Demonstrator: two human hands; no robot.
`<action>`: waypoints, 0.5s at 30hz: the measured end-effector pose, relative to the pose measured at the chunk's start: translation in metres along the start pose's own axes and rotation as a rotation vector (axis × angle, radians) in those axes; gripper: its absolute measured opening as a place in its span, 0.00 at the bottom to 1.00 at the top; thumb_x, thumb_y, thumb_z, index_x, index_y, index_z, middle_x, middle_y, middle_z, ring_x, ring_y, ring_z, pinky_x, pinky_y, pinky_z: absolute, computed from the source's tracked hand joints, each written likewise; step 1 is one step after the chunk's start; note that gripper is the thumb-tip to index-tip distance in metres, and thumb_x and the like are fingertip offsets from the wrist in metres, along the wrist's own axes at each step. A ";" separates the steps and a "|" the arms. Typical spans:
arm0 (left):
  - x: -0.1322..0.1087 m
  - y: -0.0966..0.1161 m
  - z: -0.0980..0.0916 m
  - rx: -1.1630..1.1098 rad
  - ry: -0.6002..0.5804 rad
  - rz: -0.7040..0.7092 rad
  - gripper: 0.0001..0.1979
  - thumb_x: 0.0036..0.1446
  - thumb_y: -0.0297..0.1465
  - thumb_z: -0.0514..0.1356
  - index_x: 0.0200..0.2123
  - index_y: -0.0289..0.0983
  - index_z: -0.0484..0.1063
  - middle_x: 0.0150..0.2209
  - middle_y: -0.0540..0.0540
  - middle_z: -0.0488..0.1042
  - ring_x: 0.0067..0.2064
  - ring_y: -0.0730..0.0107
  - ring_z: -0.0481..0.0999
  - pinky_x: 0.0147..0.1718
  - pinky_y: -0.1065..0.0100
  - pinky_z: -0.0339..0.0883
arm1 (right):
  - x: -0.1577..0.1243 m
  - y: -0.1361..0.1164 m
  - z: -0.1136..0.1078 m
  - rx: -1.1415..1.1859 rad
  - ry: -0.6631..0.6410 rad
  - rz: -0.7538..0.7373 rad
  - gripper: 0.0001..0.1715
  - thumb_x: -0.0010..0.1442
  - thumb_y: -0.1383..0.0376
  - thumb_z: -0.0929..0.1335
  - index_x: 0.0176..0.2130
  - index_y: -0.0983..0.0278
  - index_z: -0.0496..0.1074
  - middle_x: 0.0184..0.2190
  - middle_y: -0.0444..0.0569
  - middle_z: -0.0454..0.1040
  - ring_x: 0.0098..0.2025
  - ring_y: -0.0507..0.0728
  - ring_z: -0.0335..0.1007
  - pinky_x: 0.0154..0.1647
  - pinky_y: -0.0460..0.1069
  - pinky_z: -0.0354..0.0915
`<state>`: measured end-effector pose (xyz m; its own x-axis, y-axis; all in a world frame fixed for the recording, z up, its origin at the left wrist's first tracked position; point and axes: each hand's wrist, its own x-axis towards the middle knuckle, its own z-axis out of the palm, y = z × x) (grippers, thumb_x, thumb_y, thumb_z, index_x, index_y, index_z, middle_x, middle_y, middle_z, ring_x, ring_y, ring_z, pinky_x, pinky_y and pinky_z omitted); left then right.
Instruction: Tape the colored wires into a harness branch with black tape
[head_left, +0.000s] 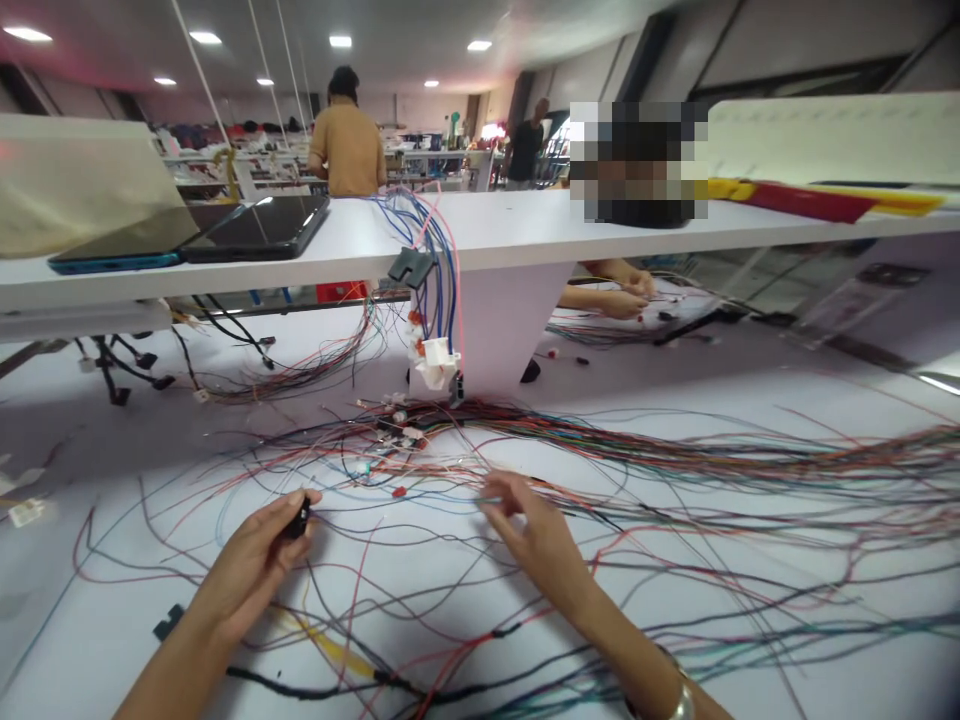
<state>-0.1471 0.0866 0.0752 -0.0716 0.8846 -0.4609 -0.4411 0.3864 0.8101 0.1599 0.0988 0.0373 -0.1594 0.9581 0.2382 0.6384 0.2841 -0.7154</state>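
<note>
Fingers of the left hand [251,570] pinching a small black connector [300,517], fingers of the right hand [536,535] narrowly parted and empty, above multicoloured wires [637,455] lying loose and unbundled across the white table [112,620].

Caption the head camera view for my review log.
Left hand pinches a black connector above colored wires on a white table; right hand hovers nearby.
</note>
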 end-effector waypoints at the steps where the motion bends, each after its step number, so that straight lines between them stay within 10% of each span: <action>1: 0.000 0.002 0.002 -0.002 -0.009 -0.001 0.17 0.41 0.34 0.71 0.34 0.30 0.77 0.22 0.50 0.68 0.22 0.81 0.63 0.19 0.82 0.62 | -0.001 -0.005 0.004 0.027 -0.045 -0.071 0.10 0.62 0.62 0.63 0.42 0.62 0.68 0.38 0.49 0.76 0.36 0.54 0.72 0.41 0.49 0.66; 10: 0.001 0.005 0.003 -0.016 0.032 0.021 0.13 0.42 0.29 0.70 0.34 0.29 0.78 0.24 0.48 0.70 0.24 0.77 0.68 0.21 0.80 0.66 | -0.002 -0.015 0.012 0.000 -0.377 -0.065 0.12 0.64 0.65 0.62 0.40 0.61 0.74 0.34 0.46 0.76 0.37 0.54 0.71 0.41 0.47 0.64; 15: 0.010 -0.002 -0.007 0.034 0.077 0.010 0.10 0.47 0.28 0.67 0.34 0.30 0.78 0.25 0.48 0.70 0.24 0.78 0.68 0.20 0.81 0.66 | 0.001 0.003 -0.032 -0.092 -0.282 -0.177 0.22 0.68 0.57 0.57 0.35 0.62 0.75 0.30 0.48 0.74 0.35 0.55 0.69 0.39 0.50 0.64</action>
<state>-0.1528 0.0932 0.0665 -0.1452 0.8664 -0.4778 -0.4091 0.3871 0.8263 0.1860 0.0992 0.0568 -0.4676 0.8706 0.1531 0.6453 0.4546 -0.6139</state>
